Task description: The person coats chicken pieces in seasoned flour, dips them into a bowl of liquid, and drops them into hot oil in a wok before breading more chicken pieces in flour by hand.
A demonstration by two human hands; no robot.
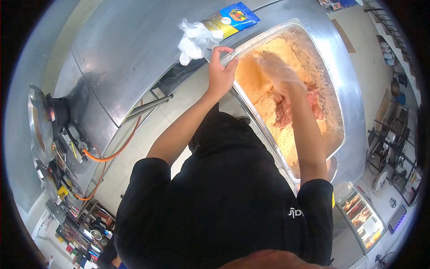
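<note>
A large rectangular tub (339, 105) holds orange-yellow powder (286, 142) and a heap of red raw meat (283, 112). My left hand (221, 69) grips the tub's near left corner, with fingers bent over the rim. Inside the tub, my right hand (275, 69) is over the powder, just beyond the meat. Motion smears its fingers, and a clear glove seems to cover it; whether it holds anything cannot be made out.
Beside the tub lie a crumpled white plastic glove or bag (195, 41) and a blue and yellow packet (233, 19). A steel counter (121, 40) extends left. An orange hose (109, 158) hangs at its edge. Shelving (394, 143) stands at the far right.
</note>
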